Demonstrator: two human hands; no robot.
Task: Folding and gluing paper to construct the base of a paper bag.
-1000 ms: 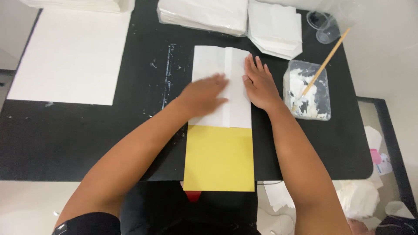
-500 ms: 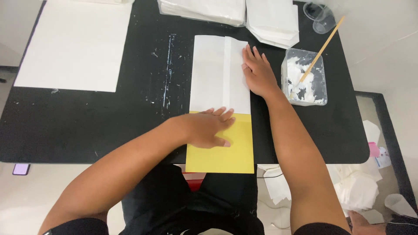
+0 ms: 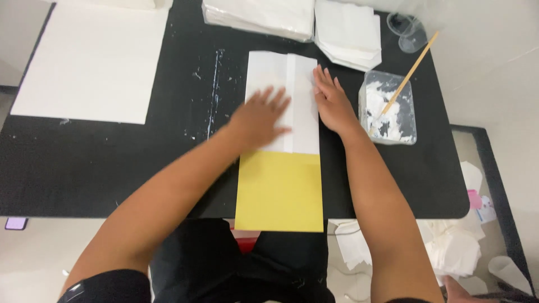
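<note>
Clear plastic makes up the little tub (image 3: 393,134) on the right side of the black table (image 3: 101,168). It has lumps of white paste (image 3: 384,112) in it, and a thin wooden stick (image 3: 407,76) leans out of it, pointing up to the far right. Just past the stick stand two small clear cups (image 3: 409,31), and I cannot tell what is in them.

In the middle lies a long folded white paper (image 3: 283,101) with a strip running down it. Its near end sits on a yellow sheet (image 3: 279,191), and the yellow sheet hangs a bit over the near table edge.

Both hands are flat and open on the white paper, and neither one holds anything. The left hand (image 3: 259,119) is blurry, with fingers spread across the left part of the paper. The right hand (image 3: 332,101) presses on the right edge, fingers pointing away, close to the tub but not touching it.

At the far edge sit two stacks of white folded papers (image 3: 264,17), just beyond the long paper. A big white sheet (image 3: 90,62) lies far off to the left. White smears (image 3: 213,90) mark the table between the big sheet and the long paper. More white paper bits (image 3: 455,252) lie on the floor at the right
</note>
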